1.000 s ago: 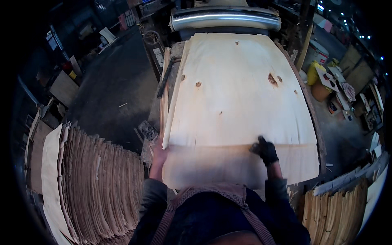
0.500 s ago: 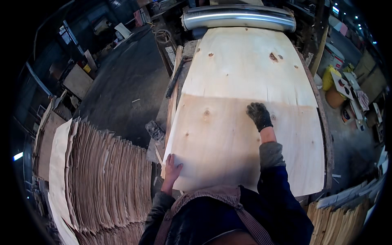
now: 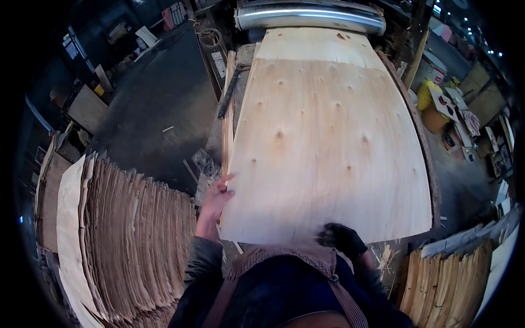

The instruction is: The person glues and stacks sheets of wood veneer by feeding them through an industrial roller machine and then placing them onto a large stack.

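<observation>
A wide tan wood veneer sheet (image 3: 317,147) with several small knots lies flat in front of me. Beyond it, a paler veneer sheet (image 3: 306,46) reaches up to a shiny metal roller (image 3: 311,19). My bare left hand (image 3: 214,202) is at the left edge of the tan sheet, fingers apart and thumb by the edge. Close to my body, my right hand (image 3: 343,239) in a dark glove is at the sheet's near edge. Motion smears its fingers, so whether they grip the edge does not show.
A tall stack of veneer sheets (image 3: 136,235) stands at my left. More wood pieces (image 3: 448,279) are stacked at the lower right. A dark bar (image 3: 229,93) lies left of the sheets. Beyond the right side are a yellow bag (image 3: 427,93) and a bucket (image 3: 433,68).
The paler sheet has moved away toward the roller, uncovering more of the tan sheet. My right hand has come back from mid-sheet to the near edge. My left hand has shifted slightly forward.
</observation>
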The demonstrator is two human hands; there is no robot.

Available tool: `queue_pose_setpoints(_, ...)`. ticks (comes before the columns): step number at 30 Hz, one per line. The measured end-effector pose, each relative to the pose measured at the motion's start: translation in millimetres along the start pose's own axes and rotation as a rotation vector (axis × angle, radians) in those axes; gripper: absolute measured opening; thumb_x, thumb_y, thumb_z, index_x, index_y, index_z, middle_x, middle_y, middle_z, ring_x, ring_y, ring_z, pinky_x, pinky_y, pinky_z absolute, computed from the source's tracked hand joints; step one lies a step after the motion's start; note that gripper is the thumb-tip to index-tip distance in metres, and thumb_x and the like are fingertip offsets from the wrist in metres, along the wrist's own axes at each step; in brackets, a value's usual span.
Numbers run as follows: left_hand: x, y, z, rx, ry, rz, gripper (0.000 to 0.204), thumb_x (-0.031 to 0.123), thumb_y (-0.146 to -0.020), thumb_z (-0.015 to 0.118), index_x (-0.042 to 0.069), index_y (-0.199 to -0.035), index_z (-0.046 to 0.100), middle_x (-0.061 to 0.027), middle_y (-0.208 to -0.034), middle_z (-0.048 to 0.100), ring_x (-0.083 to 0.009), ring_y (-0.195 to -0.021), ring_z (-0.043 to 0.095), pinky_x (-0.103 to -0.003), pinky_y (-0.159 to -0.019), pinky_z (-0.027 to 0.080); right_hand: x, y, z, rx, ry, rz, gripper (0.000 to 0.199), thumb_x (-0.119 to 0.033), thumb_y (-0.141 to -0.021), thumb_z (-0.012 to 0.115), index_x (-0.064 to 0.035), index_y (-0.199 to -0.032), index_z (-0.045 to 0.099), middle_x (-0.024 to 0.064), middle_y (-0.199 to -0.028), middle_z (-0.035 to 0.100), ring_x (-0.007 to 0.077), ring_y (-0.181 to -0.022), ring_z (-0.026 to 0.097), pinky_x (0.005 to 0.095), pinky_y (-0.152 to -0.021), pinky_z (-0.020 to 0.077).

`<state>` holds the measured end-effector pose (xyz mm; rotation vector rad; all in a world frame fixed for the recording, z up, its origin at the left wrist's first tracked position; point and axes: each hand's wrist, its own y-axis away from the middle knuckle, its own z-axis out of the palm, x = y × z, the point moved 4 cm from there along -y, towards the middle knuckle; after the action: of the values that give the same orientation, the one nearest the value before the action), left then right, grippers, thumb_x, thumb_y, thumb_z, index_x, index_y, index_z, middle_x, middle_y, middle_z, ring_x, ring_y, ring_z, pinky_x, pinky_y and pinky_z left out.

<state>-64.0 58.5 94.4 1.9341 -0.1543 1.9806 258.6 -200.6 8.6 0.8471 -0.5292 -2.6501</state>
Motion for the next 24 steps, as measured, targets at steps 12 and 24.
queue_pose_setpoints(12, 43.6, -1.6, -16.4, 0.019, 0.178, 0.018, 0.046, -0.009, -0.078, 0.052, 0.002, -0.122, 0.049, -0.0129, -0.098, 0.064, -0.0164, -0.082, 0.062, -0.027, -0.07, 0.051, -9.4, 53.7, -58.0, 0.466, 0.718, -0.348, 0.029, -0.027, -0.086, 0.06, -0.0036, -0.102, 0.055, 0.0108, -0.082, 0.063, 0.0251, -0.071, 0.063, 0.0392, -0.065, 0.0536)
queue_pose_setpoints(24, -112.3, 1.1, 3.5, 0.295, -1.11, 0.022, 0.07, 0.027, -0.078, 0.063, 0.006, -0.137, 0.032, -0.02, -0.138, 0.033, -0.0342, -0.127, 0.032, -0.053, -0.099, 0.031, -197.7, -145.5, -59.4, -0.021, -0.058, -0.45, 0.016, -0.019, -0.088, 0.055, -0.0073, -0.077, 0.051, 0.006, -0.068, 0.051, 0.0247, -0.073, 0.053, 0.0466, -0.089, 0.0436)
